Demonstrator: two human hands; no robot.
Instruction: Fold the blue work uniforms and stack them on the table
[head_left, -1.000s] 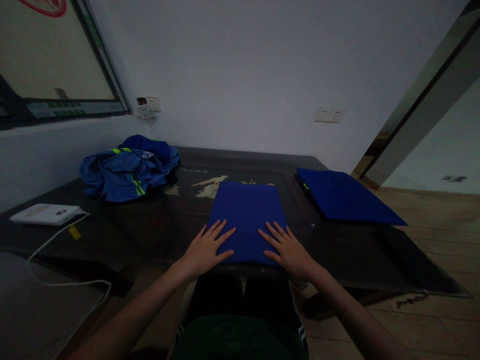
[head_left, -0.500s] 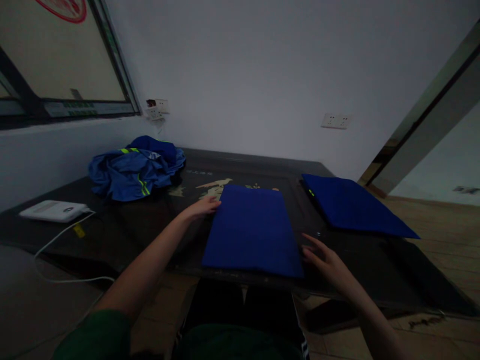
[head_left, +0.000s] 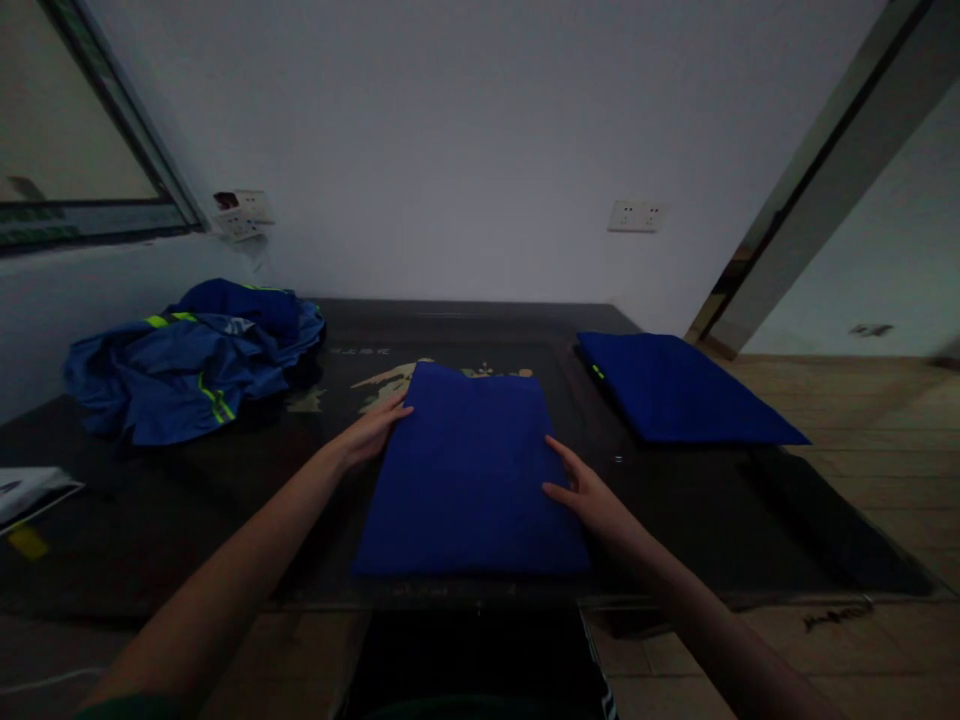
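The light is dim and flat, its source impossible to tell, with the pale wall (head_left: 450, 150) the brightest large area. The dark table (head_left: 675, 520) sinks toward black at left, and the trousers (head_left: 472, 650) at the near edge lose nearly all detail. The folded blue cloth (head_left: 472, 480) shows little shading. Wide-angle distortion tilts the window frame (head_left: 109, 105) at left; the white device (head_left: 26, 490) there looks soft.

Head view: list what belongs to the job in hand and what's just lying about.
Job in hand:
flat blue cloth
left hand and right hand, at its side edges

Apparently lying about:
crumpled blue clothing
second blue cloth, at right
white object, cut off at left
yellow tag
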